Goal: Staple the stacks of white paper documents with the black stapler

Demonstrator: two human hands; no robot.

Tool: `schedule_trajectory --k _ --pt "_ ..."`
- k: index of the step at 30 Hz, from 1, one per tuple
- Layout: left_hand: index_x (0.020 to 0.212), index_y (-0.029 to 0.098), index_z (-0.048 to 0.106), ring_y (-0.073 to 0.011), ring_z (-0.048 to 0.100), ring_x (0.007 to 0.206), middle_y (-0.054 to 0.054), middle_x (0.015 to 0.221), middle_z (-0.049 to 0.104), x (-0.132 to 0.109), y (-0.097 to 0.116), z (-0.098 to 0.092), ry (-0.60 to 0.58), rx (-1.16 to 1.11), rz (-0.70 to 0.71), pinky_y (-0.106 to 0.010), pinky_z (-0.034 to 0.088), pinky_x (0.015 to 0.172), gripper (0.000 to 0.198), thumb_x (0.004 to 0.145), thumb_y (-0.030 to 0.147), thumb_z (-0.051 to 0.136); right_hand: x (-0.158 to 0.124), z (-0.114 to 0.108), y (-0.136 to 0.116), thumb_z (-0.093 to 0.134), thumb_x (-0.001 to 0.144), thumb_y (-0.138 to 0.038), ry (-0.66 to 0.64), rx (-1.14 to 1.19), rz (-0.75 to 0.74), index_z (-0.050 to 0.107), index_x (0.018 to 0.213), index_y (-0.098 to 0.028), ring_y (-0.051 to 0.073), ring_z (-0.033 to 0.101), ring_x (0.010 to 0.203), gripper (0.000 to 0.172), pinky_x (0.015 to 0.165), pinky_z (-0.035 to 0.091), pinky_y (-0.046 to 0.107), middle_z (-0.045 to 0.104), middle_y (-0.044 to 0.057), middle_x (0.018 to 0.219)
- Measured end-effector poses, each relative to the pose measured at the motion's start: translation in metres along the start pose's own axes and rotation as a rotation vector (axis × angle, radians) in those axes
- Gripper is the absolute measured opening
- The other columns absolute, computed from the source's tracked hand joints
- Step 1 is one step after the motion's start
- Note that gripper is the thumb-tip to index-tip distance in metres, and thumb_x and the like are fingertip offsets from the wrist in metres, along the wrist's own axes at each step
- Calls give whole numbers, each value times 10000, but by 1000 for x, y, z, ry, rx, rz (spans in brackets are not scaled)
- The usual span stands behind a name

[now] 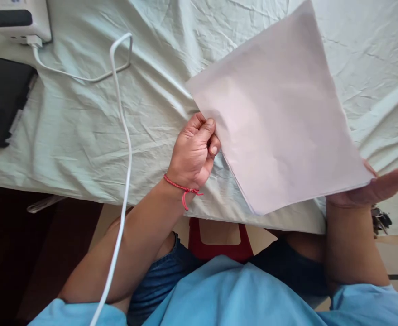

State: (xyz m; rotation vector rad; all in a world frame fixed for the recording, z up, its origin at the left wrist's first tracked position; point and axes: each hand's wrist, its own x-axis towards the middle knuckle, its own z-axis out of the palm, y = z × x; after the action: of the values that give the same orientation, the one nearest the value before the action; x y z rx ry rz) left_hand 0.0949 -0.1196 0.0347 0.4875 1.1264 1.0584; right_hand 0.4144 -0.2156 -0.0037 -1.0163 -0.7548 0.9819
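A white sheet of paper [280,113], blank on the side that shows, is tilted over the cloth-covered table. Its lower left edge shows more than one layer. My left hand [195,149] pinches the paper's left edge between thumb and fingers; a red thread is tied round that wrist. At the paper's lower right corner is my right hand [368,190], partly behind the sheet, with its thumb stretched out to the right and the other fingers mostly hidden.
A pale green wrinkled cloth [158,122] covers the table. At the left lie a white device [18,20] and a black flat case [3,99]. A white cable [127,149] crosses my left arm. Keys [381,220] lie beyond my right forearm; a red stool [219,251] is below.
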Motion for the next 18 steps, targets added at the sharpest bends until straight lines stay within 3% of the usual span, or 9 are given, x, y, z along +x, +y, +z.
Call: schedule_trajectory --k 1,3,5,8,11,14,16,18 --pt "787 232 504 -68 332 477 67 672 434 1 1 -1 8 -26 -7 -235 328 455 374 1132 89 527 -1 5 2 727 700 -995 64 -62 -26 783 929 -333 362 728 1345 703 1255 541 556 799 78 989" --pt "800 238 466 -75 343 489 68 659 401 3 2 -2 24 -68 -6 -233 313 453 370 1137 103 537 -5 16 5 714 436 -1102 66 -118 -59 797 1084 -359 411 600 1526 989 1259 524 621 797 103 1194" --pt "813 243 403 -74 368 499 75 650 358 4 3 -2 36 -81 9 -217 323 466 381 1135 108 556 -11 28 6 818 297 -1029 11 -146 1 790 1218 -348 451 577 1541 1146 1232 532 676 780 127 1295" --pt "831 248 357 -68 402 510 80 666 354 3 2 1 22 -60 6 -204 348 492 386 1133 96 545 -22 43 8 1041 345 -655 158 -201 93 791 1226 -285 445 724 1331 987 1136 611 686 812 119 1210" --pt "804 238 419 -66 411 520 72 695 418 1 -2 3 -31 34 43 -219 358 507 375 1095 84 601 -25 52 8 1040 530 -305 323 -246 41 795 1168 -231 344 785 1216 687 1143 648 596 827 82 1170" --pt "776 222 555 -85 502 604 54 713 499 4 -4 -3 -53 174 226 -225 428 584 326 1012 84 733 -18 49 3 1021 546 -260 396 -244 -53 795 1060 -204 314 781 1233 564 1176 648 555 825 64 1172" --pt "868 218 678 -108 619 752 32 794 629 8 -2 -12 -91 166 377 -224 517 722 208 960 65 784 -14 43 -2 1025 478 -249 407 -237 -109 788 993 -195 342 755 1294 569 1189 642 573 821 72 1165" --pt "1021 217 736 -127 694 942 14 978 761 14 2 -22 -196 127 489 -242 569 895 213 913 73 850 -12 38 -4 1022 446 -231 394 -250 -158 778 933 -185 383 729 1338 547 1183 638 618 814 92 1151"
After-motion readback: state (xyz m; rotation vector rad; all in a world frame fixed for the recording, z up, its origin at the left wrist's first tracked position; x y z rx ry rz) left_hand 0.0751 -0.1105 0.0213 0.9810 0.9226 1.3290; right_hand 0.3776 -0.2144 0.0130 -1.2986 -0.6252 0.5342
